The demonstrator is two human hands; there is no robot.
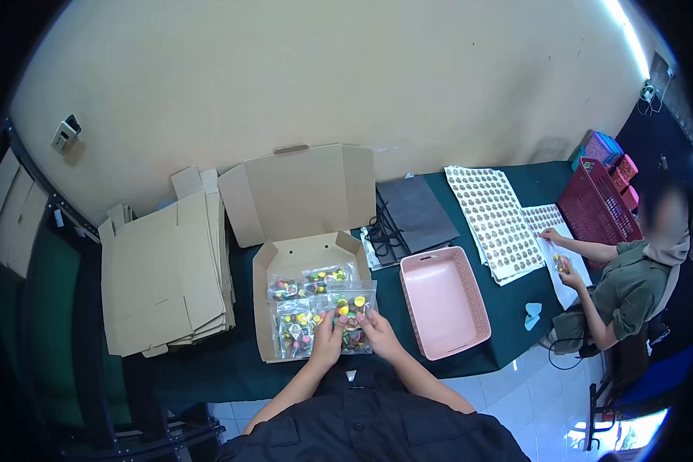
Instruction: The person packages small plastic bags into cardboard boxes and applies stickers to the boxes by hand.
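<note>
Between my left hand and my right hand is a clear plastic bag of colourful candies. My fingers are closed on its two sides, thumbs towards me. The bag hangs over the front right part of an open cardboard box, whose lid stands up against the wall. Inside the box lie several similar candy bags, with yellow, pink, green and brown pieces. The held bag partly covers the ones below it.
Flattened cardboard boxes are stacked at left. To the right are a pink basket, black paper bags and round-sticker sheets. At far right, a seated person handles a small packet beside a maroon basket.
</note>
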